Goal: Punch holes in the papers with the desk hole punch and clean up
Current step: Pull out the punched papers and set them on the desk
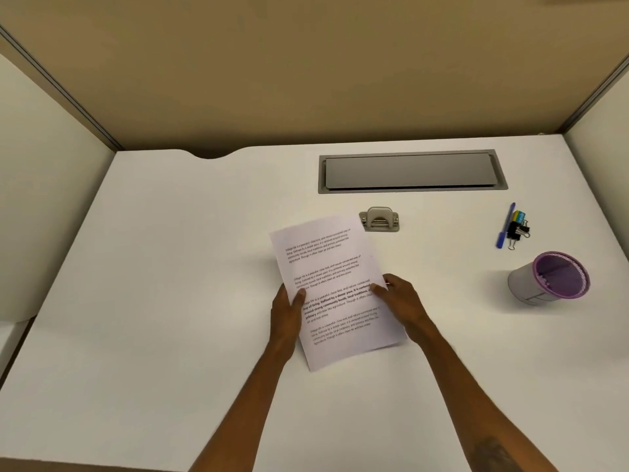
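Observation:
White papers (335, 284) with printed text lie tilted in the middle of the white desk (170, 267). My left hand (285, 315) grips their left edge, thumb on top. My right hand (401, 301) grips the right edge, thumb on the page. A grey metal desk hole punch (379, 219) stands just beyond the papers' far right corner, apart from both hands.
A grey cable hatch (412, 172) is set into the desk behind the punch. At the right lie a blue pen (505, 226) and black binder clips (517, 229). A purple-rimmed mesh cup (551, 279) stands near the right edge. Partition walls enclose the desk.

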### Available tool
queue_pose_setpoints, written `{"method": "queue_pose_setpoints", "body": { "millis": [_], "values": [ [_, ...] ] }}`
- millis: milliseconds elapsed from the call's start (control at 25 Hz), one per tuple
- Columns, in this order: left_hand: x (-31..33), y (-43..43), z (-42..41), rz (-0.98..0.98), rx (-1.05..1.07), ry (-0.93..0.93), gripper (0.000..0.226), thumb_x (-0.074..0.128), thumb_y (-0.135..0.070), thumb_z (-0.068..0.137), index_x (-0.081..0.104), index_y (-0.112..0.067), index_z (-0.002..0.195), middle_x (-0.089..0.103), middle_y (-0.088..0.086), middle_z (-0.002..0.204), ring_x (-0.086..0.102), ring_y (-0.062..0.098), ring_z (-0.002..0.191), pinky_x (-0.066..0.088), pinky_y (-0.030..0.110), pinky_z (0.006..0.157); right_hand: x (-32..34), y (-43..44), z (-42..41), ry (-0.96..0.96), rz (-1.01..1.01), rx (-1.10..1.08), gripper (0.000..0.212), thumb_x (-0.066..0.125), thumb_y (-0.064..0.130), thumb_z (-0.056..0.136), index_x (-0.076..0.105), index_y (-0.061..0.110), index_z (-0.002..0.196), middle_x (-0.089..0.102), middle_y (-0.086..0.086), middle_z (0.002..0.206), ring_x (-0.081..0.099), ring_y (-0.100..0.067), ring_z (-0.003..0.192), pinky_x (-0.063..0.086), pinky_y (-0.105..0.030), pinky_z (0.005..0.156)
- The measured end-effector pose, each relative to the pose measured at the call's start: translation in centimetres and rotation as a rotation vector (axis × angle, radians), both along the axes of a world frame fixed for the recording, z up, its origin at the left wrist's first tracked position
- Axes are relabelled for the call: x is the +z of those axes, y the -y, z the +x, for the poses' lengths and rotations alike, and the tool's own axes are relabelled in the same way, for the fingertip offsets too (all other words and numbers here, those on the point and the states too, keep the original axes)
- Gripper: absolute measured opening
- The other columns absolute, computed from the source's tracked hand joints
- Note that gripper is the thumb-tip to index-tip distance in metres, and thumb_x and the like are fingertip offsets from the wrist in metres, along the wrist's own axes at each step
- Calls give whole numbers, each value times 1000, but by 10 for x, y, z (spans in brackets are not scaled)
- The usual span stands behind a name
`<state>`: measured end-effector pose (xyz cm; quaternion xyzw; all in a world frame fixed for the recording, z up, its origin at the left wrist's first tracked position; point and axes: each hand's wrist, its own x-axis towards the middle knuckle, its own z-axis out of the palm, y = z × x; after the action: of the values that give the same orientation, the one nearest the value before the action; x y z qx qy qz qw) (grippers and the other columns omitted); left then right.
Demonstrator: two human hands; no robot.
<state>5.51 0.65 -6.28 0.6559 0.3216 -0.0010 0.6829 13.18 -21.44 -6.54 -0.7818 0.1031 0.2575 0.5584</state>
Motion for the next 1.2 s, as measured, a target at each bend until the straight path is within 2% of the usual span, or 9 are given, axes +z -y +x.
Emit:
{"method": "queue_pose_setpoints", "body": {
  "millis": [160,280,360,480,640,800,880,1000,1200],
  "values": [
    [25,2,12,12,-50,170,31,53,-21,101,54,-21,132,70,-10,116,70,3,98,56,15,70,14,2,-12,130,152,-163,13,61,30,96,66,19,101,76,3,102,72,-19,88,57,-36,77],
    [37,4,11,25,-73,262,31,53,-22,101,55,-18,131,72,-10,113,69,7,101,55,16,75,19,2,-29,216,239,-224,10,60,29,97,68,25,103,75,6,105,71,-17,96,56,-33,82],
    [39,5,7,27,-83,298,27,53,-20,101,58,-20,127,72,-12,111,68,4,101,54,14,77,19,5,-40,262,278,-220,12,59,28,97,68,30,106,74,7,109,69,-14,101,57,-26,84],
    [37,5,-1,17,-104,310,27,59,-19,98,59,-28,123,70,-14,113,65,3,106,52,13,83,19,12,-52,278,323,-216,20,62,24,95,66,37,109,72,9,113,67,-10,107,54,-20,84],
    [32,9,-3,36,-156,275,34,66,-23,92,58,-29,125,69,-14,114,64,6,110,52,13,86,20,13,-55,271,394,-220,34,69,23,91,62,31,123,70,7,120,66,-8,111,53,-15,87],
    [33,14,0,27,-142,294,21,62,-27,95,65,-35,114,71,-14,109,65,2,104,50,11,84,23,8,-55,294,369,-259,27,64,28,94,65,30,121,72,10,114,66,-8,108,50,-10,83],
    [32,9,-2,28,-142,291,21,63,-26,94,65,-38,111,72,-15,107,65,0,102,51,11,82,21,12,-55,298,383,-238,28,65,27,93,65,32,121,72,10,117,65,-7,109,50,-11,85],
    [29,2,-5,-8,-171,285,31,70,-23,89,64,-38,115,72,-12,114,67,6,107,54,15,86,21,18,-57,293,422,-210,31,70,23,90,64,33,119,70,7,120,65,-11,114,54,-17,89],
    [34,9,-1,-17,-159,285,25,69,-38,85,68,-42,109,74,-14,107,70,5,97,54,14,76,22,7,-58,310,431,-299,25,68,30,91,66,35,116,72,6,115,68,-12,106,55,-18,82]
  ]
}}
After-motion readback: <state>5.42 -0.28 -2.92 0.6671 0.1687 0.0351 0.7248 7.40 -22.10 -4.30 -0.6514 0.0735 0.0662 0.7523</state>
